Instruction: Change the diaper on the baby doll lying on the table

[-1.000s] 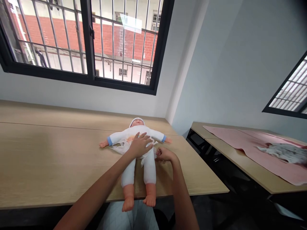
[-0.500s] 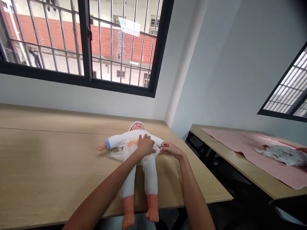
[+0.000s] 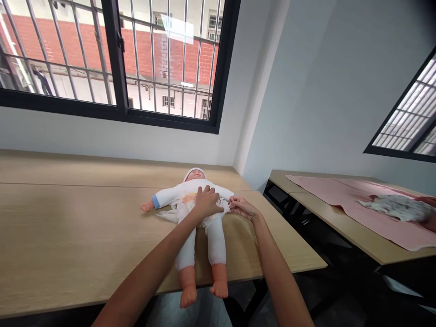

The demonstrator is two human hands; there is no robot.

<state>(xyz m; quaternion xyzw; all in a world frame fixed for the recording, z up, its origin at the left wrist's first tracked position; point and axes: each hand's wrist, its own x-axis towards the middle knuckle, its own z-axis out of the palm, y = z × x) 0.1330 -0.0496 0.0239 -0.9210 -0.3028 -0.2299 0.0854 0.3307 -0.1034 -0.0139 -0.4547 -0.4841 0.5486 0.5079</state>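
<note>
A baby doll [image 3: 185, 254] in white clothing and a white cap lies on its back on the wooden table [image 3: 85, 240], its bare feet at the front edge. Around its waist is a thin white diaper [image 3: 169, 213] with a coloured print; one side is spread out at the left. My left hand [image 3: 206, 201] rests on the doll's belly over the diaper, fingers spread. At the doll's other side, my right hand [image 3: 242, 208] pinches the edge of the diaper between thumb and fingers, near the doll's blue cuff.
A second table [image 3: 369, 250] at the right carries a pink cloth [image 3: 366, 211] with a patterned white garment [image 3: 397, 207] on it. Part of another person's hand [image 3: 431, 221] touches the garment at the right edge. A barred window [image 3: 170, 68] is behind my table.
The view has shifted slightly. Both my hands stay at the diaper, with the right one still pinching its edge. A person's hand has appeared beside the patterned garment at the right.
</note>
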